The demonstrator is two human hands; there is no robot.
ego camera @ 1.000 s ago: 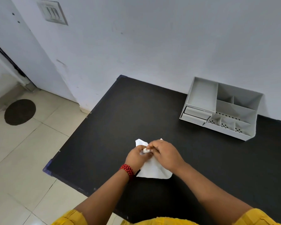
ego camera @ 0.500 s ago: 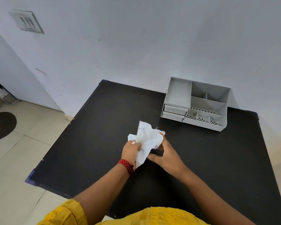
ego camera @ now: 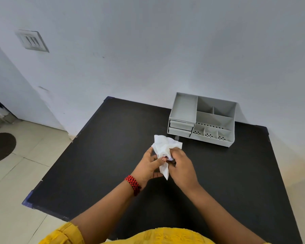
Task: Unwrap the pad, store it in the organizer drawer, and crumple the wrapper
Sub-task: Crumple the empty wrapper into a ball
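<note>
Both hands hold a white wrapped pad [ego camera: 163, 148] above the black table [ego camera: 99, 155]. My left hand [ego camera: 149, 166], with a red braided band at the wrist, pinches its lower middle with the thumb on top. My right hand [ego camera: 182, 166] grips its right side. The white wrapper is creased and spreads open above the fingers; a narrow tail hangs down between the hands. The grey organizer [ego camera: 202, 118] stands at the back of the table against the wall, beyond the hands. Its two small drawers [ego camera: 180, 127] at the front left look shut.
The organizer has several open compartments, some with perforated floors. The table's left edge drops to a tiled floor with a dark round patch [ego camera: 0, 147]. A wall switch plate [ego camera: 33, 41] is at the upper left. My yellow clothing shows at the bottom.
The pad has been lifted off the table and its wrapper has been pulled open and rumpled. My head has turned right, so the organizer now sits nearer the centre.
</note>
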